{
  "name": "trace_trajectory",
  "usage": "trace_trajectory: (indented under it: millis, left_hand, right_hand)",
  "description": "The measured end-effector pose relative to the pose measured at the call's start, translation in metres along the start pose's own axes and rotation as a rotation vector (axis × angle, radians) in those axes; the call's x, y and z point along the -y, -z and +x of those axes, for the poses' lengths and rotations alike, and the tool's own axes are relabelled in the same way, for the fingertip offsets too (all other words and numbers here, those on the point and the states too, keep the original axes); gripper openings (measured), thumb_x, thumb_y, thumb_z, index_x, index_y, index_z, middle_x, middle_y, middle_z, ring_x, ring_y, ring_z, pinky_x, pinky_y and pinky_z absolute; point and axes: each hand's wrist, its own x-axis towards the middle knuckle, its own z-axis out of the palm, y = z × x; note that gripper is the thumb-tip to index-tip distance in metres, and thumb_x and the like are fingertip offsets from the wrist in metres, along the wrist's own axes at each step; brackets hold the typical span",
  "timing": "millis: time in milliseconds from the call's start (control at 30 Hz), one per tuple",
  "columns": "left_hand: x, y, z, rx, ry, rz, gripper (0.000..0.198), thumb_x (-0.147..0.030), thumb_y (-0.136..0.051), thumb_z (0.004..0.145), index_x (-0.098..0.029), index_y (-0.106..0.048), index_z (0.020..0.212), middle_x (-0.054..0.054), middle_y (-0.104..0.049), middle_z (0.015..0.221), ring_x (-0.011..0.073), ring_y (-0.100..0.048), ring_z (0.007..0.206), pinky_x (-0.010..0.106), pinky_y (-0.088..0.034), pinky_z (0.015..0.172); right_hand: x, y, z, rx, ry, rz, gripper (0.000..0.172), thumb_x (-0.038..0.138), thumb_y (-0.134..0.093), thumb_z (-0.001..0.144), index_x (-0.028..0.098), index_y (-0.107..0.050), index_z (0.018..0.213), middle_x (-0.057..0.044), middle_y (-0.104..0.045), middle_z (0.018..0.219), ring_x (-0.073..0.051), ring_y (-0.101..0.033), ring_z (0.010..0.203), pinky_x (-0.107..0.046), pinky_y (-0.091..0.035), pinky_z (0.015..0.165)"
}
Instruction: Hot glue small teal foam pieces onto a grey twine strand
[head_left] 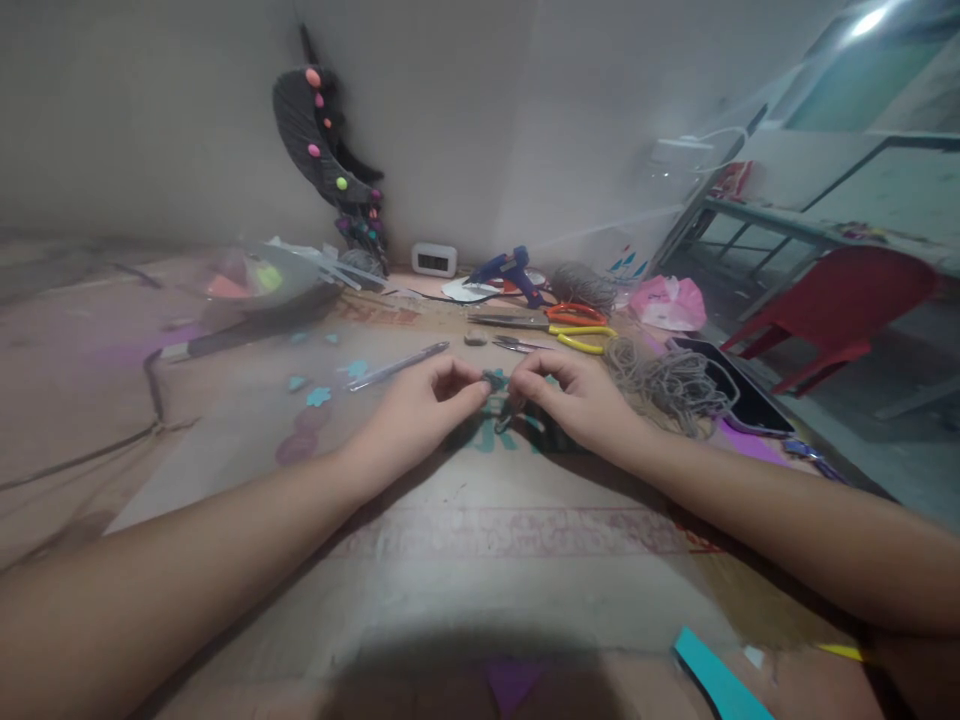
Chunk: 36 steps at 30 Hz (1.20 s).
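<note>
Over the middle of the cardboard, my left hand point(431, 400) and my right hand point(581, 400) face each other with fingertips pinched, a small gap apart. Between them is a short length of dark grey yarn point(501, 425), its looped end hanging below my right fingers. A small grey-teal bit point(493, 379) shows at my left fingertips; its exact shape is too small to tell. To the right of my right hand lies a loose heap of grey yarn point(667, 385). Blue paper flowers point(319, 397) and a clear pen point(397, 367) lie beyond my left hand.
Behind my hands lie orange-handled scissors point(577, 315), yellow-handled pliers point(585, 338), a blue glue gun point(510, 270) and a white digital clock point(434, 260). A phone point(739, 390) rests near the right edge. A grey crescent decoration point(311, 130) leans on the wall. Teal paper point(716, 675) lies in front.
</note>
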Motion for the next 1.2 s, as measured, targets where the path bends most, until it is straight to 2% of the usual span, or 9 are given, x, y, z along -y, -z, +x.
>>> trace_trajectory:
  millis: [200, 367, 500, 633, 733, 833, 1033, 1200]
  left_hand:
    - [-0.001, 0.0, -0.001, -0.008, -0.014, 0.024, 0.013, -0.031, -0.063, 0.083, -0.018, -0.063, 0.081, 0.002, -0.066, 0.082, 0.0153, -0.059, 0.076, 0.03, -0.045, 0.072]
    - [0.0, 0.001, 0.0, -0.002, -0.024, 0.002, 0.016, -0.034, -0.062, 0.084, -0.018, -0.063, 0.08, 0.001, -0.066, 0.079, 0.0157, -0.059, 0.076, 0.03, -0.046, 0.074]
    - [-0.001, 0.001, 0.0, 0.0, -0.006, -0.043, 0.016, -0.033, -0.063, 0.084, -0.018, -0.063, 0.079, 0.0, -0.065, 0.077, 0.0149, -0.059, 0.074, 0.029, -0.046, 0.074]
    - [-0.005, 0.0, 0.0, -0.014, 0.008, -0.107, 0.014, -0.03, -0.064, 0.083, -0.018, -0.063, 0.078, 0.001, -0.064, 0.076, 0.0148, -0.058, 0.072, 0.028, -0.045, 0.071]
    - [-0.008, 0.0, -0.001, -0.035, 0.028, -0.108, 0.015, -0.03, -0.064, 0.083, -0.018, -0.062, 0.076, 0.001, -0.064, 0.074, 0.0148, -0.058, 0.071, 0.028, -0.044, 0.069]
    - [-0.009, 0.0, -0.001, -0.041, 0.045, -0.089, 0.016, -0.031, -0.064, 0.083, -0.018, -0.06, 0.074, 0.001, -0.064, 0.073, 0.0153, -0.058, 0.071, 0.029, -0.044, 0.07]
    - [-0.003, -0.001, 0.0, -0.047, 0.043, -0.069, 0.018, -0.034, -0.066, 0.081, -0.019, -0.058, 0.076, 0.001, -0.063, 0.075, 0.0154, -0.058, 0.073, 0.029, -0.043, 0.071]
    - [0.001, -0.001, 0.002, -0.021, 0.018, -0.077, 0.019, -0.035, -0.064, 0.082, -0.018, -0.057, 0.076, 0.0, -0.06, 0.074, 0.0144, -0.056, 0.072, 0.028, -0.042, 0.07]
  right_hand:
    - [0.006, 0.0, -0.006, -0.043, 0.132, -0.065, 0.021, 0.029, -0.058, 0.09, 0.018, -0.064, 0.074, 0.0, -0.067, 0.07, -0.013, -0.059, 0.065, -0.025, -0.044, 0.064]
    - [0.001, -0.005, -0.009, 0.008, 0.328, -0.163, 0.011, 0.023, -0.061, 0.09, 0.017, -0.068, 0.084, -0.002, -0.07, 0.077, -0.014, -0.061, 0.072, -0.026, -0.045, 0.07]
    - [-0.003, -0.005, -0.009, 0.08, 0.395, -0.23, 0.019, 0.029, -0.058, 0.092, 0.017, -0.067, 0.081, -0.004, -0.068, 0.074, -0.016, -0.059, 0.071, -0.029, -0.043, 0.071]
    - [-0.004, 0.0, -0.006, 0.036, 0.28, -0.181, 0.03, 0.032, -0.048, 0.097, 0.019, -0.062, 0.074, -0.003, -0.065, 0.072, -0.015, -0.058, 0.07, -0.029, -0.043, 0.07]
    - [-0.005, 0.004, -0.001, -0.11, 0.137, -0.14, 0.021, 0.034, -0.051, 0.094, 0.02, -0.059, 0.08, -0.001, -0.064, 0.074, -0.015, -0.057, 0.071, -0.028, -0.043, 0.067]
    - [-0.013, 0.011, 0.009, -0.188, 0.099, -0.169, 0.012, 0.032, -0.059, 0.088, 0.02, -0.059, 0.089, -0.002, -0.065, 0.082, -0.016, -0.059, 0.076, -0.029, -0.045, 0.071]
    - [-0.049, 0.033, 0.032, -0.136, 0.176, -0.406, 0.027, 0.025, -0.063, 0.084, 0.018, -0.064, 0.11, -0.011, -0.066, 0.114, -0.026, -0.061, 0.107, -0.042, -0.046, 0.096]
    - [-0.067, 0.053, 0.057, -0.167, 0.01, -0.427, 0.041, 0.027, -0.062, 0.086, 0.013, -0.061, 0.124, -0.015, -0.065, 0.125, -0.027, -0.062, 0.114, -0.042, -0.047, 0.1]
